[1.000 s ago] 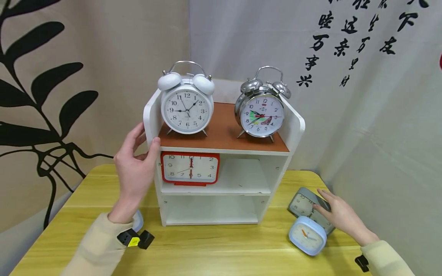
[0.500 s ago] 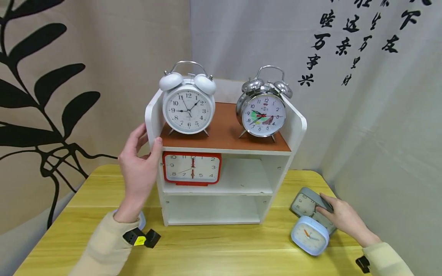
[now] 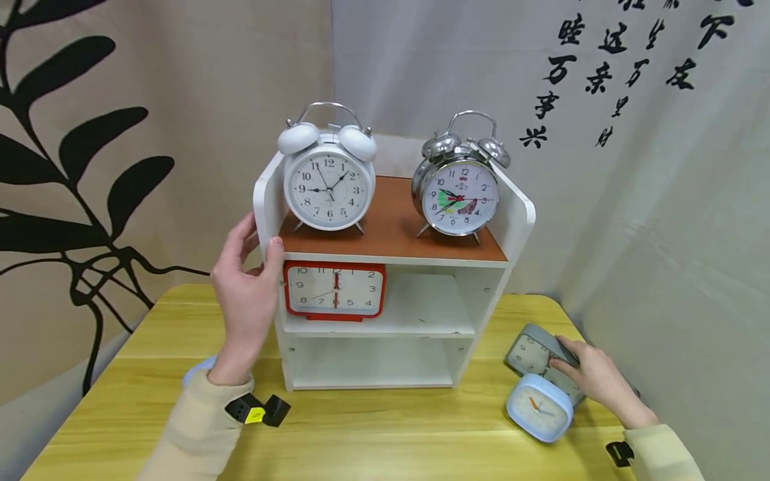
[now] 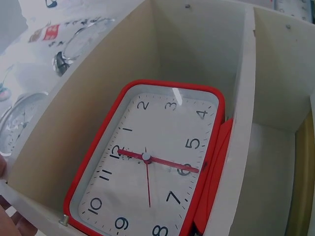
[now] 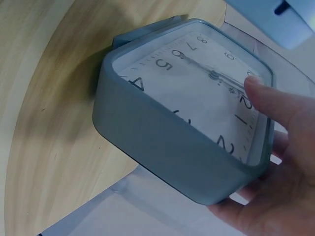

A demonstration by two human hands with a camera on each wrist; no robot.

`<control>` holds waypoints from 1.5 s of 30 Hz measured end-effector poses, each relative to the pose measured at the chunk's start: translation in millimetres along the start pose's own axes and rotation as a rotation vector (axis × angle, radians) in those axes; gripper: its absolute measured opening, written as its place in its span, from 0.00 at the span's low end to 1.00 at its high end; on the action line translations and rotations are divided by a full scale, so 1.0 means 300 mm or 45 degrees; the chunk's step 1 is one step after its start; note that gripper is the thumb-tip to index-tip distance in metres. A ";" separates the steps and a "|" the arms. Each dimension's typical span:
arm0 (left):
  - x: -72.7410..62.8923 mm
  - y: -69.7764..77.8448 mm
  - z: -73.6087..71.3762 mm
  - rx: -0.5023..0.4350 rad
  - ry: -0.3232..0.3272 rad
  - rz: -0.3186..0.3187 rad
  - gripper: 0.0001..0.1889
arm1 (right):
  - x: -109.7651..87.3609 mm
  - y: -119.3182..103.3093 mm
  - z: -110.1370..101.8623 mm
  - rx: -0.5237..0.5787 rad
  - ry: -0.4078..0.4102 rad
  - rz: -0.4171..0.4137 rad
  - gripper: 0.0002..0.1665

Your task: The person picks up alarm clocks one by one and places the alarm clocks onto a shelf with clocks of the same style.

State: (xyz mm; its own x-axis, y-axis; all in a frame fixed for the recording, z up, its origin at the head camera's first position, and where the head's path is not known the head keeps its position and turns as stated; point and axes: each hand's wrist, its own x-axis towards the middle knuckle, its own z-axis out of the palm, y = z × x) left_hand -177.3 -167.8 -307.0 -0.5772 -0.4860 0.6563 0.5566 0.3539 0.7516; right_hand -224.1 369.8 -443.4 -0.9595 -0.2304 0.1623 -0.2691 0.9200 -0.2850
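Note:
My left hand point(image 3: 246, 287) grips the left side panel of a small white shelf point(image 3: 397, 259), thumb at the front edge and fingers round the outside. At the right, my right hand point(image 3: 595, 377) holds a grey-green desk clock point(image 3: 529, 351) by its upper edge; in the right wrist view the thumb lies over the dial of this clock point(image 5: 142, 137) and the fingers go behind. A light blue clock point(image 3: 539, 409) sits in front of it, overlapping it in the head view. Inside the middle compartment, at its left, stands a red rectangular clock point(image 3: 334, 290), large in the left wrist view.
On the shelf's brown top stand a white twin-bell alarm clock point(image 3: 329, 190) and a silver twin-bell alarm clock point(image 3: 460, 197). Part of a light blue object point(image 3: 198, 367) shows behind the left wrist. All rests on a yellow wooden table point(image 3: 361, 434), with curtains behind.
My right fingers have gone from lying stretched over the grey-green clock to gripping its edge. The left hand stays on the panel while its wrist shifts right, uncovering more of the blue object.

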 end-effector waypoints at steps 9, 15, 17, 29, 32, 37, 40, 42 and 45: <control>-0.012 -0.005 -0.001 0.017 0.000 -0.011 0.24 | 0.004 0.008 -0.008 0.003 -0.029 0.009 0.38; -0.005 -0.004 0.001 0.000 -0.010 -0.004 0.24 | 0.008 0.009 -0.013 0.005 -0.026 -0.001 0.38; -0.004 -0.005 0.001 -0.005 -0.013 -0.004 0.24 | 0.007 0.011 -0.014 0.002 -0.018 -0.010 0.37; -0.002 -0.007 -0.001 0.013 -0.024 0.006 0.24 | -0.005 -0.035 -0.039 -0.009 0.185 -0.113 0.37; 0.000 -0.005 -0.001 0.011 -0.024 0.004 0.24 | -0.012 -0.057 -0.061 -0.031 0.269 -0.177 0.37; 0.001 -0.004 -0.002 0.018 -0.028 0.003 0.24 | -0.023 -0.093 -0.108 -0.057 0.404 -0.280 0.37; 0.001 -0.005 -0.002 0.020 -0.030 0.003 0.24 | -0.031 -0.112 -0.132 -0.070 0.485 -0.341 0.36; 0.001 -0.005 -0.003 0.022 -0.028 0.003 0.24 | -0.040 -0.125 -0.143 -0.072 0.536 -0.392 0.36; 0.000 -0.006 -0.002 0.017 -0.030 0.000 0.24 | -0.059 -0.148 -0.158 -0.072 0.604 -0.484 0.36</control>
State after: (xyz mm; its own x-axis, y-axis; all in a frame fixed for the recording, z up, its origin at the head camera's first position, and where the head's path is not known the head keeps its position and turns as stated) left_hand -177.9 -168.9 -308.5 -0.5911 -0.4672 0.6575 0.5485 0.3648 0.7524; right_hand -191.3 347.9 -388.9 -0.6520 -0.3916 0.6493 -0.5679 0.8196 -0.0759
